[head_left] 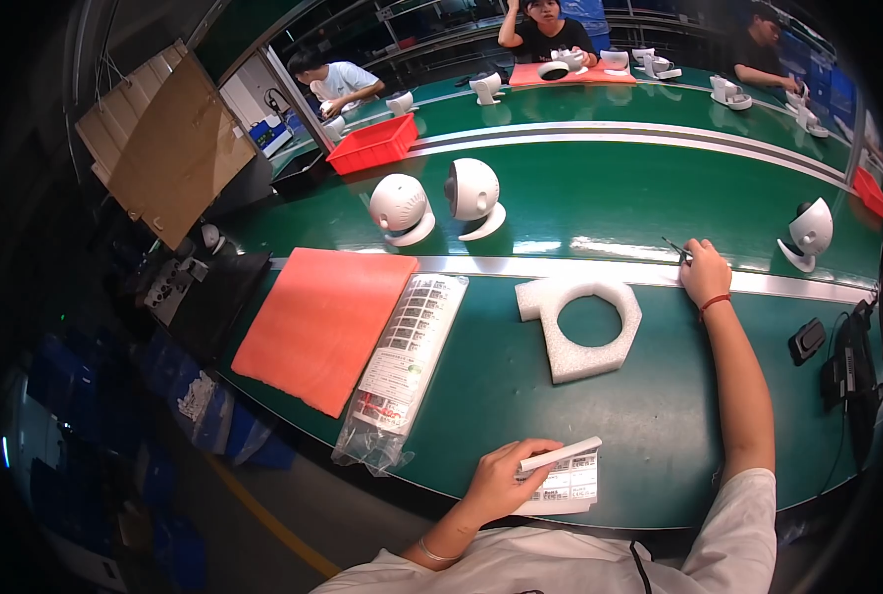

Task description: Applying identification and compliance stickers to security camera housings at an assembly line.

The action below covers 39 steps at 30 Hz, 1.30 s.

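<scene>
My left hand (506,483) is closed on a white label sheet (570,478) at the table's near edge. The sheet's far edge is curled over, and rows of printed labels show on it. Farther off to the right, my right hand (707,270) rests by the metal rail (600,267), its fingers closed on a thin dark pointed tool (675,247), whose exact kind I cannot make out. Between the hands lies a white foam piece (615,361) with a large round hole. Left of it, a clear bag of printed label sheets (407,351) lies beside an orange foam mat (327,322).
Beyond the rail stand two white dome cameras (474,193) and, at right, another camera (811,234). A red bin (372,145) is at the far left. A small black device (807,341) and cabled black equipment (850,366) occupy the right edge. Several people work at the far bench.
</scene>
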Each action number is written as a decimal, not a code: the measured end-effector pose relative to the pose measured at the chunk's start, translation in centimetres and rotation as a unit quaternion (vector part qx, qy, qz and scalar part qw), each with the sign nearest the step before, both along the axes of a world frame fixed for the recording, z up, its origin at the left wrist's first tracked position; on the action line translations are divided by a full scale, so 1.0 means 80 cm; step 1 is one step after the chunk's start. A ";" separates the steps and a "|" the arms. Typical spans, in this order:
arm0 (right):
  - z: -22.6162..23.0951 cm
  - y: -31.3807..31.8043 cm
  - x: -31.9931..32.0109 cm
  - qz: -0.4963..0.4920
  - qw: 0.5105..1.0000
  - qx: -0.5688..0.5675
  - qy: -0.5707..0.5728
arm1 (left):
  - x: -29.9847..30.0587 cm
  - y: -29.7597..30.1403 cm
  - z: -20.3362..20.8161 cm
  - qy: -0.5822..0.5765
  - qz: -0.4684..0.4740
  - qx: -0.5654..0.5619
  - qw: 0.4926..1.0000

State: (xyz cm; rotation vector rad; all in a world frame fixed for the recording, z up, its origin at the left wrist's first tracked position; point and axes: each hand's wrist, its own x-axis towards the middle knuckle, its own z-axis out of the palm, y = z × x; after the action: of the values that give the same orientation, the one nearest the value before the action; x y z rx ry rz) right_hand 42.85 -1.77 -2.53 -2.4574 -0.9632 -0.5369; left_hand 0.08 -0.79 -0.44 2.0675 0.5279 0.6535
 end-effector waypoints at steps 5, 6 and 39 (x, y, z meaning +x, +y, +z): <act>0.008 -0.004 0.000 0.015 1.000 0.015 -0.021 | 0.002 -0.002 -0.001 -0.010 0.000 0.002 1.000; 0.014 -0.003 -0.004 0.029 0.998 0.032 -0.034 | 0.001 0.000 0.003 -0.004 -0.001 0.012 1.000; 0.185 0.119 -0.112 0.427 0.882 -0.091 -0.179 | -0.015 0.012 0.003 -0.045 -0.039 0.000 0.998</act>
State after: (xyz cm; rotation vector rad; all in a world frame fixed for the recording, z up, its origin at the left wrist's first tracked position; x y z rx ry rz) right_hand 33.91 7.76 12.31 -1.7995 -2.1568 -0.5909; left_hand -1.11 0.18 -0.17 2.0378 0.3939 0.6981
